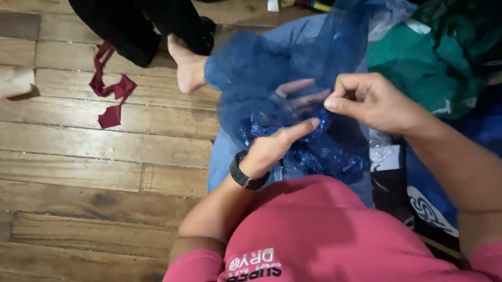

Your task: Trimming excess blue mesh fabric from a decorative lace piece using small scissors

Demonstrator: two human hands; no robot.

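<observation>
A bunch of sheer blue net fabric with shiny blue sequinned trim lies across my lap. My left hand, with a black watch on the wrist, holds the fabric; some of its fingers show through the net from underneath. My right hand is pinched shut just right of the left fingertips, thumb against forefinger, at the fabric's edge. What it pinches is too small to see. I wear a pink shirt.
Another person's bare foot and black trouser legs stand on the wooden floor just beyond the fabric. Dark red cloth scraps and a crumpled brown paper lie at left. Green cloth is heaped at right.
</observation>
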